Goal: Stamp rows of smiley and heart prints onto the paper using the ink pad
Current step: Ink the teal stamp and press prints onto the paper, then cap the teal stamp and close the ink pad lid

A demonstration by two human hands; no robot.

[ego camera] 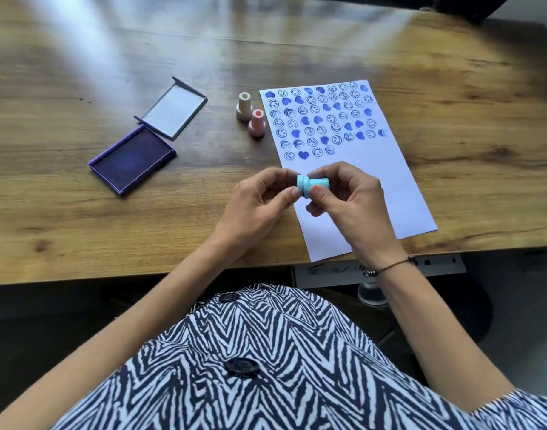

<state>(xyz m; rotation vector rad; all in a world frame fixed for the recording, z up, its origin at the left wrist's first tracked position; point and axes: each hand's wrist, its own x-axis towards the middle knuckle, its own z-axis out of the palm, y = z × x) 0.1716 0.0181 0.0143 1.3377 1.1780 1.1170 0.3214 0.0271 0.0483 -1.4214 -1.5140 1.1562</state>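
A small turquoise stamp [312, 184] lies sideways in the air above the lower part of the white paper [390, 181]. My left hand [259, 206] pinches its wide base end and my right hand [346, 200] pinches its narrow handle end. The paper carries several rows of blue smiley and heart prints [321, 119]; the lowest row is short. The open purple ink pad [132, 159] rests on the table to the left, apart from both hands.
The ink pad's grey lid [174, 111] lies open behind the pad. A cream stamp [244, 106] and a pink stamp [257, 123] stand upright just left of the paper's top. The wooden table's front edge [142, 274] runs close to my body.
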